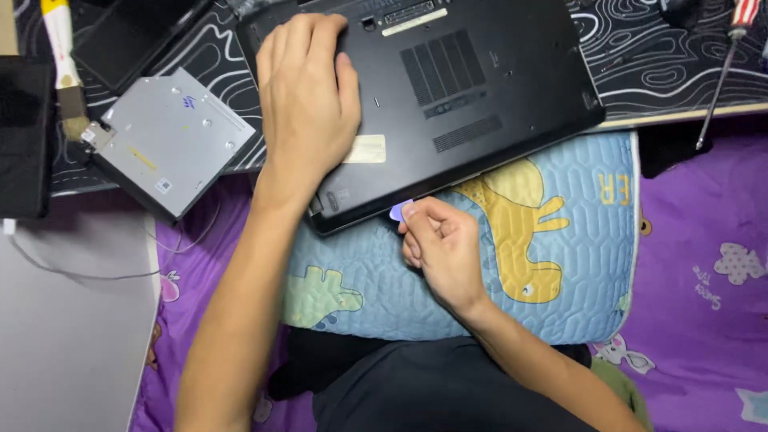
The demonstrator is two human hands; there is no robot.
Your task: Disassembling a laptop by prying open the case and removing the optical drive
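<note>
A black laptop (464,80) lies upside down, its near edge overhanging a light blue quilted cushion (576,240) with yellow and green dinosaurs. My left hand (308,96) rests flat on the laptop's underside, palm down, fingers spread slightly. My right hand (440,244) is below the laptop's near edge, pinching a small pale purple plastic pick (398,211) between thumb and forefinger. The pick's tip touches the seam along the laptop's front edge.
A grey optical drive (168,140) lies at the left, half off a black patterned mat (664,64). A screwdriver (720,72) with a red and white handle is at the top right. A grey panel (72,320) sits lower left, on purple printed bedding (704,272).
</note>
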